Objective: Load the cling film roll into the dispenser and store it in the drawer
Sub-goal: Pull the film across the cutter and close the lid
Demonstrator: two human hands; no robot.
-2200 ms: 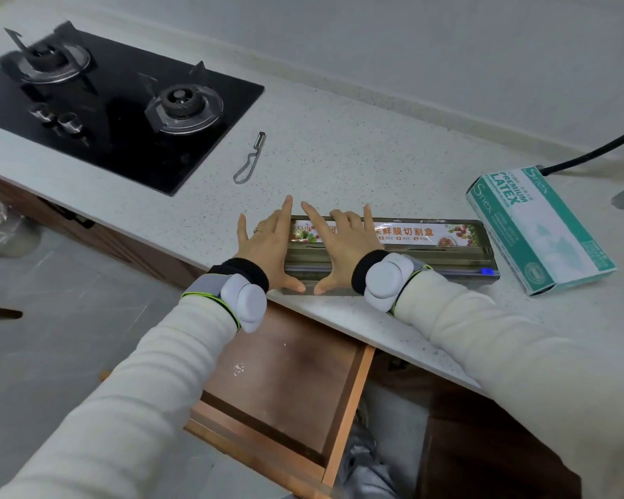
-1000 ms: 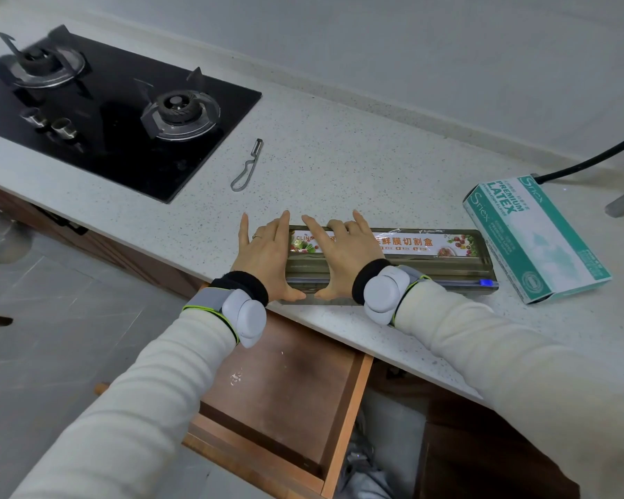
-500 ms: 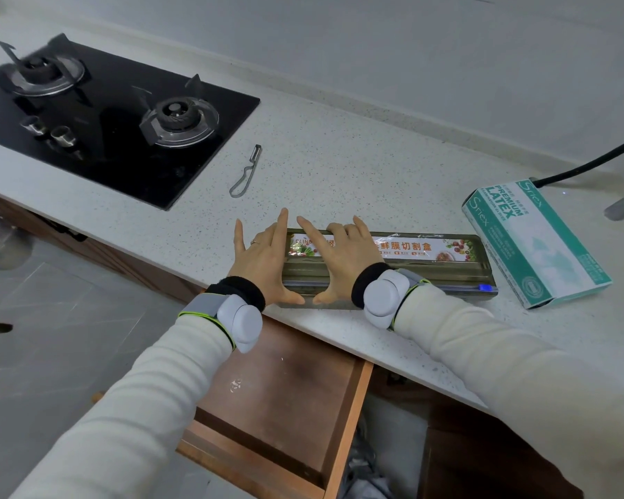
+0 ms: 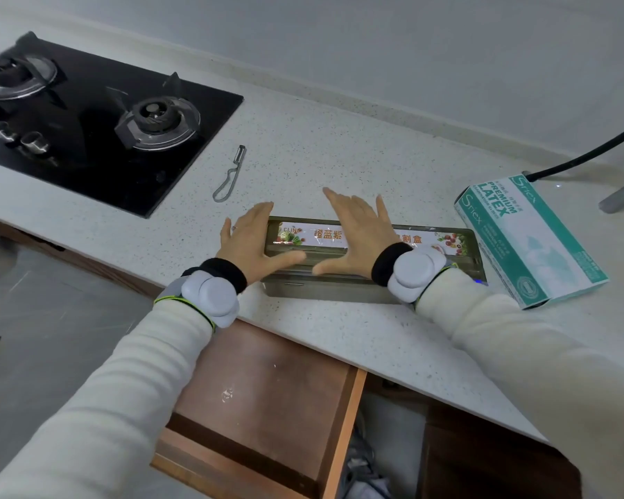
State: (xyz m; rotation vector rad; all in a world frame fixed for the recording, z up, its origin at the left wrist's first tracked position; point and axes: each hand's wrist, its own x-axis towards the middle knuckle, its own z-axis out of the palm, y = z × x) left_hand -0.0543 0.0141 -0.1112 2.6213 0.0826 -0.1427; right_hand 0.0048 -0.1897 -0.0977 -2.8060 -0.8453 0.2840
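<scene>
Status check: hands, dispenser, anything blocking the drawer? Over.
Left hand and right hand open, flat on dispenser. Dispenser on counter, not yet stored. Drawer open below; glove box at its right end.

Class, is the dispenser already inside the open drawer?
No, the dispenser lies on the countertop, above the open drawer.

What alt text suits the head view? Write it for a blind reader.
The left hand and right hand lie flat, fingers straight, on a cling film dispenser near the front edge of a speckled counter. An open wooden drawer sits below; a green glove box lies to the right, a peeler and gas hob to the left.
</scene>
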